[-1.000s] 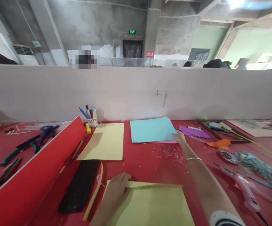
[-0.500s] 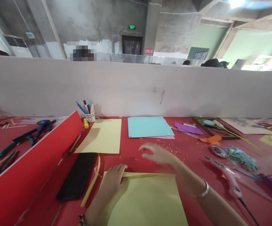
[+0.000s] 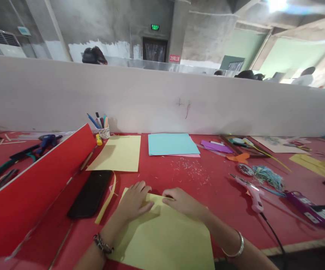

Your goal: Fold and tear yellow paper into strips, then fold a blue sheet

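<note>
A large yellow sheet of paper (image 3: pixel 165 236) lies on the red table directly before me. My left hand (image 3: pixel 136 200) is at its far left edge, fingers bent over the edge and thumb resting on the sheet. Close by on the right, my right hand (image 3: pixel 183 202) has its fingers curled at the same far edge, thumb towards the left. Both hands grip the paper along that edge; the undersides of the fingers are hidden. A narrow curved yellow paper strip (image 3: pixel 106 202) lies to the left of the left hand, beside a black phone (image 3: pixel 91 195).
A red board (image 3: pixel 38 187) leans at the left, with pliers (image 3: pixel 10 165) behind it. Another yellow sheet (image 3: pixel 120 152), blue paper (image 3: pixel 170 144) and a pen cup (image 3: pixel 104 132) stand farther back. To the right are a pink glue gun (image 3: pixel 249 193), yarn (image 3: pixel 268 177) and a purple power strip (image 3: pixel 306 208).
My right hand has come down from above the table onto the sheet's far edge, near my left hand. The left hand's thumb has spread across the paper. The view has shifted slightly.
</note>
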A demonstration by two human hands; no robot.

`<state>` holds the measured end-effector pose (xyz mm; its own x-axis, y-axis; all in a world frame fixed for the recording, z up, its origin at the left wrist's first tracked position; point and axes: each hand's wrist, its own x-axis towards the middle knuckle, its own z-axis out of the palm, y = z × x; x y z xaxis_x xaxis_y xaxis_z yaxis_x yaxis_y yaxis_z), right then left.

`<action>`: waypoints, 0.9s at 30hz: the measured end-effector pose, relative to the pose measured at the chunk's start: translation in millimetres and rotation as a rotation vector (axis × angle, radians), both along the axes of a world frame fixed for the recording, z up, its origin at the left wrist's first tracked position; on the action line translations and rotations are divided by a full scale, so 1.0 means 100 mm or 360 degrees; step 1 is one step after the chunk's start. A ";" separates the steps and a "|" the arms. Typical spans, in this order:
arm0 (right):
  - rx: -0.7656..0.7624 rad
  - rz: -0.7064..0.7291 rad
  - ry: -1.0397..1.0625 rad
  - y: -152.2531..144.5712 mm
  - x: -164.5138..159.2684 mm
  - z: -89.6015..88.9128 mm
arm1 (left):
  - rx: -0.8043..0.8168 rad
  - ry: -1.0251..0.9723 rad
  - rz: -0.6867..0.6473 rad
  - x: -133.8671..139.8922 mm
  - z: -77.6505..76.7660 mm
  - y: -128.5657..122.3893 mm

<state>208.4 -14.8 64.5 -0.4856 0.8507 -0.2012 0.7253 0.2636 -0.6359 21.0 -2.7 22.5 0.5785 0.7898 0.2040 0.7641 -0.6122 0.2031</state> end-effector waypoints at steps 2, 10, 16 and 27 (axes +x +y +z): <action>0.0084 0.0068 -0.0054 -0.02 0.02 0.03 | -0.0166 0.0039 -0.0038 -0.01 0.06 -0.01; 0.0003 0.0037 0.0028 0.03 0.41 0.05 | -0.0591 -0.0311 -0.0066 -0.29 0.23 -0.05; 0.0060 -0.0116 0.0025 -0.07 0.69 0.03 | -0.0781 -0.0587 0.0151 -0.54 0.29 -0.12; 0.0450 -0.0187 -0.0318 -0.35 0.58 -0.02 | -0.0945 -0.0564 0.0044 -0.21 0.18 -0.26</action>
